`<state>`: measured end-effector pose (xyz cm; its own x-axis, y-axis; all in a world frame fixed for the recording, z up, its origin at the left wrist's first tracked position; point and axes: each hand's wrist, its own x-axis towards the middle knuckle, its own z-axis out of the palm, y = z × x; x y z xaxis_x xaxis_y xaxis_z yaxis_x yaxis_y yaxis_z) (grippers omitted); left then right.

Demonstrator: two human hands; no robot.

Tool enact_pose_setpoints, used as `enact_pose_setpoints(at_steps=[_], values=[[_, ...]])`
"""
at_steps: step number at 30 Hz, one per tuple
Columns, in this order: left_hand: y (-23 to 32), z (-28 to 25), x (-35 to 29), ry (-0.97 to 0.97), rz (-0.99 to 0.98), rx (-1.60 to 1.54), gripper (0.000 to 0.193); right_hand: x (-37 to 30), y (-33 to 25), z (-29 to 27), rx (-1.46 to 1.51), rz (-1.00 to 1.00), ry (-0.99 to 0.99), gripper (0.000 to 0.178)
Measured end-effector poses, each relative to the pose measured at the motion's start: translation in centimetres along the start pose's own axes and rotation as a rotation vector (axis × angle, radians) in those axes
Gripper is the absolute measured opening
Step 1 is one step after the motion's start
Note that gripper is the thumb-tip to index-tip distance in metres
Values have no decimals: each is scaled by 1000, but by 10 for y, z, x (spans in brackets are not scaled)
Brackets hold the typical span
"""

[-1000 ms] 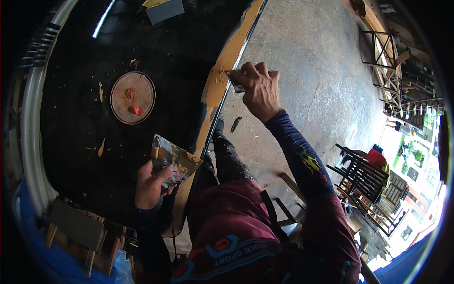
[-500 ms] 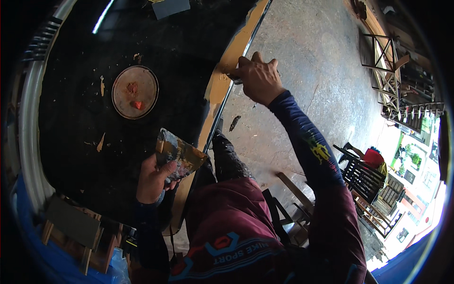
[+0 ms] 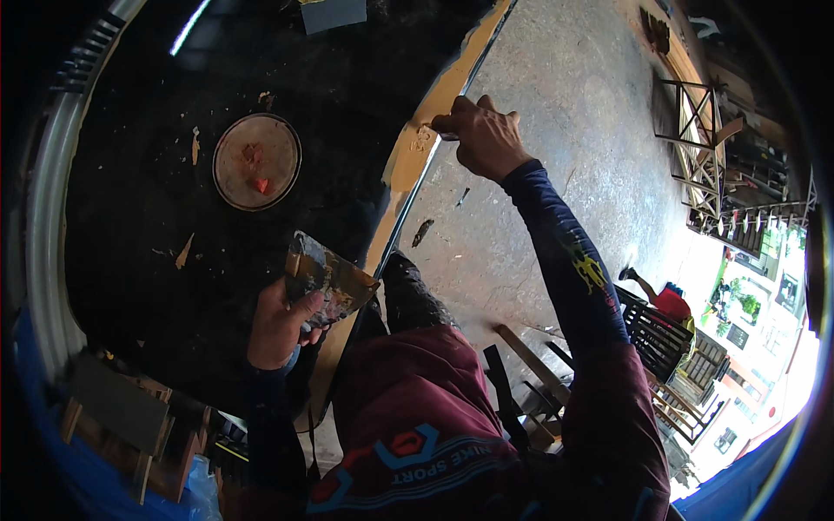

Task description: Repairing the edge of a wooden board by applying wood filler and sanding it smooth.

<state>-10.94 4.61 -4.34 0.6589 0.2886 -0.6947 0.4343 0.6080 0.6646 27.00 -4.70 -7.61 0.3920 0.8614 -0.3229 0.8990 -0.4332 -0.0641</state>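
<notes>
My right hand (image 3: 484, 135) grips a small putty scraper (image 3: 445, 135) and presses its blade against the tan filler band (image 3: 415, 148) that runs along the edge of a glossy black curved panel (image 3: 174, 200). My left hand (image 3: 280, 326) holds a flat mixing board (image 3: 326, 278) smeared with tan and dark putty, close above the panel's near edge. A round lid (image 3: 257, 161) with reddish paste lies on the black surface, left of both hands.
A grey sanding block (image 3: 334, 12) lies at the panel's far end. Concrete floor (image 3: 556, 78) spreads to the right, with metal frames (image 3: 704, 139) and a black crate (image 3: 660, 334) farther right. Wooden stools (image 3: 113, 408) stand at lower left on blue sheeting.
My right hand has slid the scraper farther along the filler band, away from me. The left hand with the board has barely moved.
</notes>
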Motion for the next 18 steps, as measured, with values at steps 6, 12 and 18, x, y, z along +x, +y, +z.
enact_pose_setpoints(at_steps=[6,12,18], values=[[-6,-4,1,30,13,-6,30,-8,-2,0,-38,-29,-126,63],[-5,-5,0,15,-10,-62,20,-6,-4,1,-48,-45,-115,58],[-3,-3,-6,59,-55,-51,24,-86,-14,26,552,-176,128,75]])
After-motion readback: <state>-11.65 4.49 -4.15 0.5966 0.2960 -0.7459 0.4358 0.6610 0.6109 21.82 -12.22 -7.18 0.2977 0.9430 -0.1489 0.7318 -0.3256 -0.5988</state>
